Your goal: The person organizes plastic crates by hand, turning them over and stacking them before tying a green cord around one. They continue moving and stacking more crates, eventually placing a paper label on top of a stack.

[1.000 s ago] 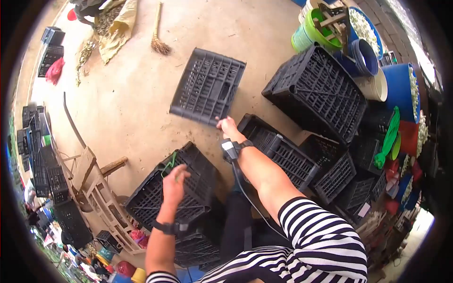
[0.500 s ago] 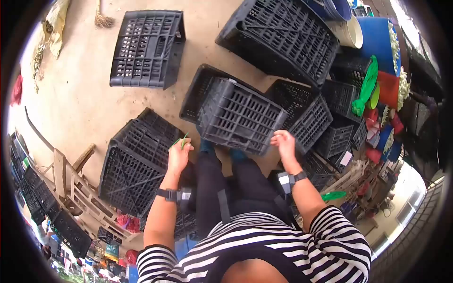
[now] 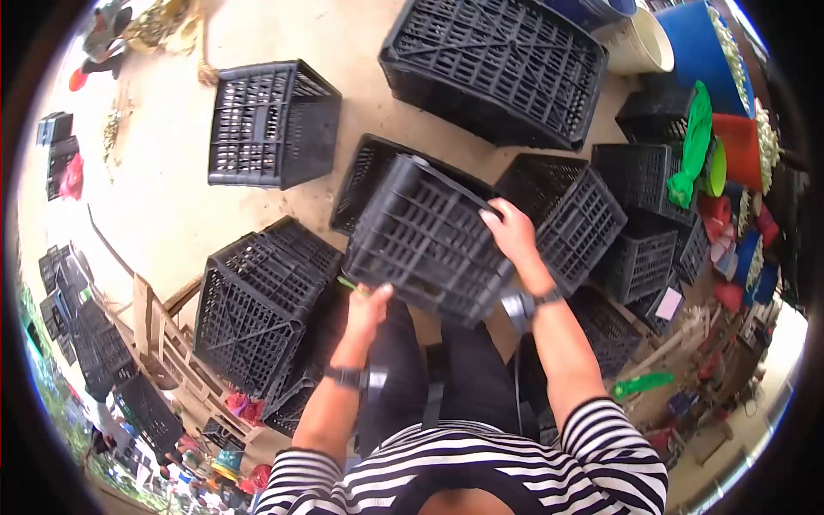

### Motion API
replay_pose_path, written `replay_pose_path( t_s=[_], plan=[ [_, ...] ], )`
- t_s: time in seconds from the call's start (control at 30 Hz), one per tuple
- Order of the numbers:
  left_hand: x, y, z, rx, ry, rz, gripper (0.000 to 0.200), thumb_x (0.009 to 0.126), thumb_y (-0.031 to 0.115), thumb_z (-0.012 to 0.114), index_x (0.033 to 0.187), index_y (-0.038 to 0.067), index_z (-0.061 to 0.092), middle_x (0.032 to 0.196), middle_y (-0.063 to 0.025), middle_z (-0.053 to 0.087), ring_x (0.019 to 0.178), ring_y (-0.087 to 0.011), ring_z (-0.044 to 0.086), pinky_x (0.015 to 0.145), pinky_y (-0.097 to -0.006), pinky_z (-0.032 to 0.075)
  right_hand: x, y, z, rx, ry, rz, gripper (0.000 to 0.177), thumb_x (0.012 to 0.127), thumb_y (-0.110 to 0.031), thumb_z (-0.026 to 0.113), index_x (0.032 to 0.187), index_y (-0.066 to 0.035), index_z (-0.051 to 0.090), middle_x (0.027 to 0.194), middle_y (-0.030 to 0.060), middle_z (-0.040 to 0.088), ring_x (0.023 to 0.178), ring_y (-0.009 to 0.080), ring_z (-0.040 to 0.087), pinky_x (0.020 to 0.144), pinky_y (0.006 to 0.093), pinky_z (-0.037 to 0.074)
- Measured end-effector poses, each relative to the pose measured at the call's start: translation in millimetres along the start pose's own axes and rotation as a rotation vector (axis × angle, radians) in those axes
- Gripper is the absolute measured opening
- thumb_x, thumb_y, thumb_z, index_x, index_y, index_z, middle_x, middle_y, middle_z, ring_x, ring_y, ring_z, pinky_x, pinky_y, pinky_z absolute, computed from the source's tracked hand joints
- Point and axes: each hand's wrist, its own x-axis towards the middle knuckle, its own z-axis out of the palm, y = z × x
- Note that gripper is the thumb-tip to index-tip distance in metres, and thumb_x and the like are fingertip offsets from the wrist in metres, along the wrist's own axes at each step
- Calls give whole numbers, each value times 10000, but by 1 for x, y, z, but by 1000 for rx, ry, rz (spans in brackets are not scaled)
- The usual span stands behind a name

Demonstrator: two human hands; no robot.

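A black slatted plastic crate point(image 3: 429, 236) is tilted in front of my legs, overlapping another black crate point(image 3: 365, 172) behind it. My right hand point(image 3: 513, 236) is closed on its right edge, fingers over the rim. At its lower left corner, my left hand point(image 3: 367, 311) is closed against the edge, and a thin green strip point(image 3: 347, 282) sticks out of its fingers. The crate hides part of the left fingertips.
More black crates stand around: a stack point(image 3: 257, 300) at left, one crate point(image 3: 270, 124) farther off, a large one point(image 3: 498, 69) ahead, several at right. Blue tubs point(image 3: 699, 60), a white bucket point(image 3: 644, 47) and green netting point(image 3: 691, 146) line the right side. A wooden frame point(image 3: 163, 335) lies left.
Both hands have come onto the crate: the left moved in from beside it, the right moved up its edge. The crate looks larger and closer, and the camera view has shifted.
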Motion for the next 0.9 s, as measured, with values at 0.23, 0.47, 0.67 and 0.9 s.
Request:
replay_pose_path(
  t_s=[0.23,0.47,0.67,0.9],
  plan=[
    [-144,93,51,52,-152,407,283,731,123,695,940,-7,556,728,33,517,598,-44,434,507,-201,349,-48,-88,-135,298,106,-14,175,783,-149,618,864,5,600,684,9,561,649,67,489,607,228,401],
    [-235,233,44,145,-330,769,350,733,72,672,1048,-39,570,1012,-82,615,922,-139,557,829,-280,433,-56,-223,-213,753,71,-122,157,821,-97,565,923,20,581,804,-47,530,732,28,455,683,170,358],
    [-232,371,20,634,2,1175,347,703,108,570,1018,-39,570,860,-92,624,731,-131,577,621,-239,448,16,-317,-207,620,342,-462,208,827,-137,548,917,44,597,842,10,576,767,95,504,752,243,395],
    [-12,411,-14,245,-262,1154,343,748,-68,524,1090,-48,534,963,-82,614,844,-160,573,766,-269,461,200,-318,-77,1037,221,-458,156,829,-92,572,927,26,602,829,46,617,726,152,576,659,241,457]
  ],
)
